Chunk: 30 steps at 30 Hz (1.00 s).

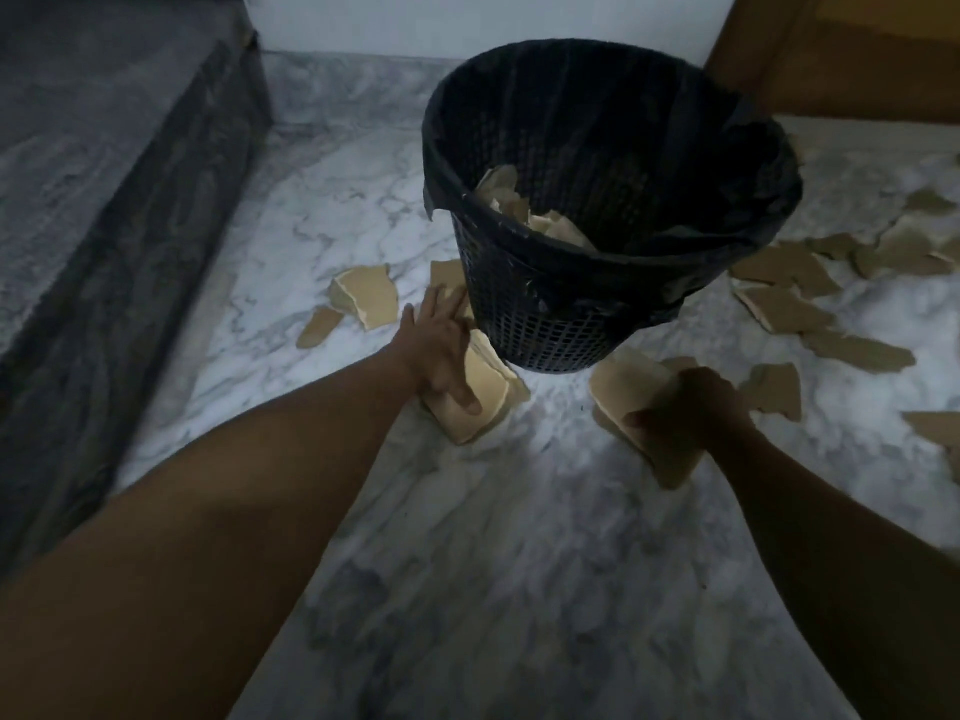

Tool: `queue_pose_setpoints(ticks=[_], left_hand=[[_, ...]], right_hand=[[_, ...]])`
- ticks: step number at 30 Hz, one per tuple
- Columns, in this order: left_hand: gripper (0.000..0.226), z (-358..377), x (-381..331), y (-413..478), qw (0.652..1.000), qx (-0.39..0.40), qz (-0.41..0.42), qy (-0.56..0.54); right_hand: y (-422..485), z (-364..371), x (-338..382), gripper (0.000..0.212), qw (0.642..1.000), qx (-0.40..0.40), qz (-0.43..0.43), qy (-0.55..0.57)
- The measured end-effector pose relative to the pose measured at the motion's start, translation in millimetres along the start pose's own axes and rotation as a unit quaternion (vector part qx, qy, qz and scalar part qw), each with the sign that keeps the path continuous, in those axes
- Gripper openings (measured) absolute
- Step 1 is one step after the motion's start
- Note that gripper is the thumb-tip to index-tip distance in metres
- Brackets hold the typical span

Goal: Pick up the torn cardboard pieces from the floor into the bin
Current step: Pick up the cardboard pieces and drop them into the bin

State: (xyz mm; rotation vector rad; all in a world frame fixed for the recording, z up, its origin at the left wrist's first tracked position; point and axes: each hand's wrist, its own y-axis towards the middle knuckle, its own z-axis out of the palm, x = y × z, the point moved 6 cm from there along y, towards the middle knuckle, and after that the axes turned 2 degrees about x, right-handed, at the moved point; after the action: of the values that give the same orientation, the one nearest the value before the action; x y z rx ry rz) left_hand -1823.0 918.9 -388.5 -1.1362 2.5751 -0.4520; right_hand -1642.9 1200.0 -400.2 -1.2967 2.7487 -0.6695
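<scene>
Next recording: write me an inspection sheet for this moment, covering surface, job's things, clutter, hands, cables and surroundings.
Surface: marble floor, grey-veined, dimly lit.
Job's things: black mesh bin with dark liner, upright, cardboard inside; torn pieces lie on the floor on both sides of it, more on the right.
Clutter: nothing seen beyond the pieces.
Hands: left hand rests on a stack at the bin's base, fingers straight; right hand grips several pieces.
Cables: nothing seen.
Surroundings: dark raised block on the left; wooden panel at top right.
</scene>
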Motion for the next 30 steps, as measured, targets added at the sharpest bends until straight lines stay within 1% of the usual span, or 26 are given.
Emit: queue_pose_setpoints(ticks=[1, 3, 4, 7, 9, 10, 12, 13, 15, 16, 18, 20, 22, 23, 24, 25, 27, 29, 30], left_hand=[[0.113, 2.5, 0.9, 5.2, 1.0, 0.021, 0.004, 0.006], [0.125, 11.8, 1.0, 9.0, 0.999, 0.044, 0.004, 0.031], [0.13, 16.7, 0.6, 7.1, 0.998, 0.042, 0.002, 0.04], [0.13, 19.4, -3.3, -8.5, 0.998, 0.002, -0.006, 0.058], [0.126, 16.4, -5.6, -22.4, 0.997, -0.021, -0.012, 0.073], [0.121, 16.1, -6.2, -29.1, 0.997, -0.029, -0.013, 0.072], [0.106, 20.1, -2.9, -41.4, 0.998, -0.051, -0.019, 0.043], [0.101, 23.1, 0.2, -48.4, 0.998, -0.063, -0.023, 0.017], [0.097, 29.7, 3.8, -61.2, 0.996, -0.076, -0.026, -0.03], [0.095, 33.1, 3.5, -65.4, 0.996, -0.075, -0.023, -0.036], [0.09, 37.9, -0.8, -70.2, 0.998, -0.056, -0.027, -0.028], [0.092, 40.2, -2.7, -72.4, 0.998, -0.028, -0.048, -0.041], [0.103, 40.4, -1.0, -76.3, 0.993, -0.006, -0.079, -0.086], [0.106, 38.5, -1.6, -81.3, 0.989, -0.006, -0.095, -0.113], [0.103, 36.4, -3.3, -86.7, 0.986, -0.013, -0.104, -0.129], [0.098, 34.0, -6.2, -91.6, 0.985, -0.026, -0.106, -0.132], [0.09, 28.8, -15.0, -99.6, 0.987, -0.057, -0.089, -0.119], [0.09, 30.6, -21.6, -103.1, 0.986, -0.062, -0.055, -0.144], [0.095, 33.6, -21.5, -104.2, 0.981, -0.051, -0.04, -0.183]], right_hand=[[0.8, 0.9, -1.9, 0.091, 1.0, -0.003, 0.01, 0.005], [3.3, 4.6, -5.5, 0.099, 1.0, -0.004, 0.018, 0.016], [5.1, 7.0, -7.4, 0.105, 1.0, 0.0, 0.017, 0.019], [12.1, 12.8, -12.9, 0.121, 0.999, 0.016, 0.044, 0.028], [14.9, 14.6, -14.1, 0.121, 0.997, 0.022, 0.057, 0.042], [20.4, 17.8, -18.5, 0.117, 0.997, 0.028, 0.062, 0.043], [16.1, 18.1, -20.2, 0.104, 0.994, 0.032, 0.08, 0.061], [6.6, 16.2, -17.2, 0.101, 0.993, 0.031, 0.093, 0.062], [-16.3, 14.7, -6.6, 0.107, 0.994, 0.033, 0.095, 0.052], [-24.8, 17.1, -3.9, 0.11, 0.993, 0.033, 0.1, 0.051], [-44.4, 21.9, 1.0, 0.107, 0.985, 0.053, 0.126, 0.105], [-55.5, 27.4, 2.8, 0.108, 0.98, 0.066, 0.141, 0.123], [-67.8, 26.4, 7.9, 0.107, 0.984, 0.067, 0.15, 0.073], [-72.0, 24.1, 11.8, 0.103, 0.987, 0.058, 0.141, 0.041], [-75.2, 22.6, 16.0, 0.099, 0.989, 0.056, 0.132, 0.028], [-75.4, 22.7, 18.4, 0.1, 0.991, 0.053, 0.119, 0.026], [-70.0, 28.7, 17.0, 0.116, 0.993, 0.057, 0.096, 0.033], [-61.0, 37.2, 11.2, 0.125, 0.992, 0.06, 0.09, 0.069], [-59.4, 39.5, 10.8, 0.127, 0.99, 0.066, 0.091, 0.086]])
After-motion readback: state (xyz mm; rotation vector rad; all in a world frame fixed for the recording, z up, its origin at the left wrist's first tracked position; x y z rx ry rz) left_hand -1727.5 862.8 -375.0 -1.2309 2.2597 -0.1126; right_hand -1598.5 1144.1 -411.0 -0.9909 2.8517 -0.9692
